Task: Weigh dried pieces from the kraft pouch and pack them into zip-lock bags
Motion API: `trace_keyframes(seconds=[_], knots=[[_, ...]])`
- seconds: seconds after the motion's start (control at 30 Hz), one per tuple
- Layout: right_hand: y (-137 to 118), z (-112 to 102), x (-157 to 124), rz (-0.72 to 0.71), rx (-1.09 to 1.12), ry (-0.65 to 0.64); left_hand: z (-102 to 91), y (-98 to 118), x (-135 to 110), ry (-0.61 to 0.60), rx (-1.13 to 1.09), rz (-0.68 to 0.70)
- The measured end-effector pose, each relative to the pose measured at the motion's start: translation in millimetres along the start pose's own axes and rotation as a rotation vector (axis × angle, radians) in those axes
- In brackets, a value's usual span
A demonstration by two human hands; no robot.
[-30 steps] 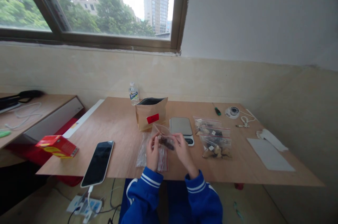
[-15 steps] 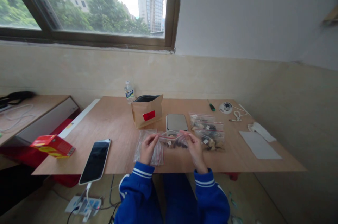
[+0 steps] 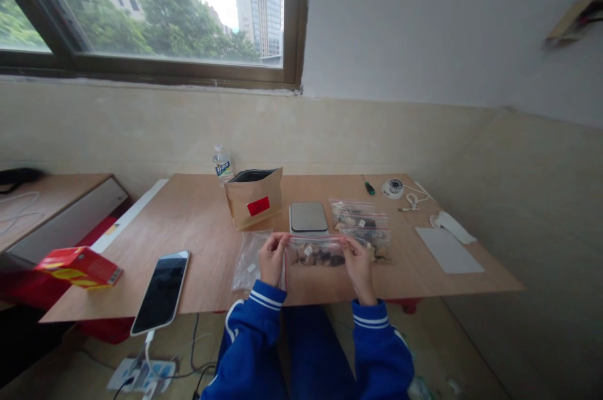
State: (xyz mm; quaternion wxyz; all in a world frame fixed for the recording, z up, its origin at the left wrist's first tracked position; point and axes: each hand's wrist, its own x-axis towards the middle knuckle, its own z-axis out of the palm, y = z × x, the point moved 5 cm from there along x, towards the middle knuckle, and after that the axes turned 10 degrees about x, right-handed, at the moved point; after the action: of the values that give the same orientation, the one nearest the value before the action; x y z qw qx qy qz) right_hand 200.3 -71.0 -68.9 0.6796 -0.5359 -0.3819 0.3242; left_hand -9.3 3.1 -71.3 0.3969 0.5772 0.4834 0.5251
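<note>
Left hand [image 3: 272, 257] and right hand [image 3: 358, 260] each pinch an end of the top strip of a small clear zip bag [image 3: 316, 254] of dark pieces, held just over the table [image 3: 198, 230] edge, before the scale [image 3: 308, 217]. Step appears to be sealing; next calls for pressing along the strip evenly.

Bag contents [image 3: 316, 255] too small to identify; bottle label [image 3: 222, 167] unreadable; power strip [image 3: 136, 378] cut off
</note>
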Motion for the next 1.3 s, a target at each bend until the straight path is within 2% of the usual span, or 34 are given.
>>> trace_keyframes(seconds=[0.23, 0.4, 0.5, 0.6, 0.77, 0.97, 1.13, 1.3], knots=[[23, -14, 0, 0.022, 0.010, 0.046, 6.8, -28, 1, -0.081, -0.096, -0.061], [40, -23, 1, -0.014, -0.017, 0.039, 11.5, -40, -5, -0.193, -0.137, -0.063], [42, -24, 1, -0.049, -0.065, -0.006, 12.0, -49, -4, -0.150, -0.141, -0.103], [41, -26, 1, -0.102, -0.097, 0.016, 13.2, -56, -2, -0.071, -0.150, -0.165], [43, -30, -1, -0.155, -0.153, 0.087, 16.6, -55, 2, -0.059, -0.163, -0.202], [38, -29, -3, -0.202, -0.226, 0.101, 8.1, -52, 4, -0.108, -0.147, -0.213], [40, -29, -2, -0.173, -0.207, 0.078, 4.2, -53, 4, -0.164, -0.135, -0.218], [46, -24, -3, -0.092, -0.055, 0.035, 8.4, -54, 3, -0.165, -0.152, -0.191]])
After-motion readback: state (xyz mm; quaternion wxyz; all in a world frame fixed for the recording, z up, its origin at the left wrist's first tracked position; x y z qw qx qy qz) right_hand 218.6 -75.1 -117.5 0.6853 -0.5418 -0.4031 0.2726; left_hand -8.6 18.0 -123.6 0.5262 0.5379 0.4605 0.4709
